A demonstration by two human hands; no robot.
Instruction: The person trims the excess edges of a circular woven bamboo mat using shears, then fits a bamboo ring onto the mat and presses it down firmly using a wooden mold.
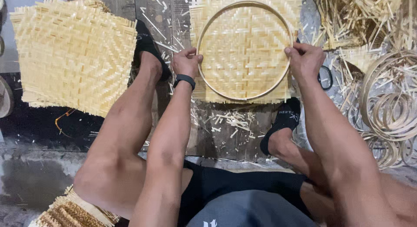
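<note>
A round bamboo hoop (243,5) lies on a square woven bamboo mat (245,49) on the floor in front of me. My left hand (186,62) grips the hoop's left edge. My right hand (304,59) pinches the hoop's right edge. A black band sits on my left wrist (184,80). Both my feet in black socks rest beside the mat, one at its left (145,42), one below its right corner (282,120).
A stack of woven mats (74,53) lies at the left. Coiled bamboo hoops (391,109) pile up at the right, with loose bamboo strips (356,18) above them. Scissors (325,77) lie by my right hand. Offcuts (230,120) litter the wooden boards.
</note>
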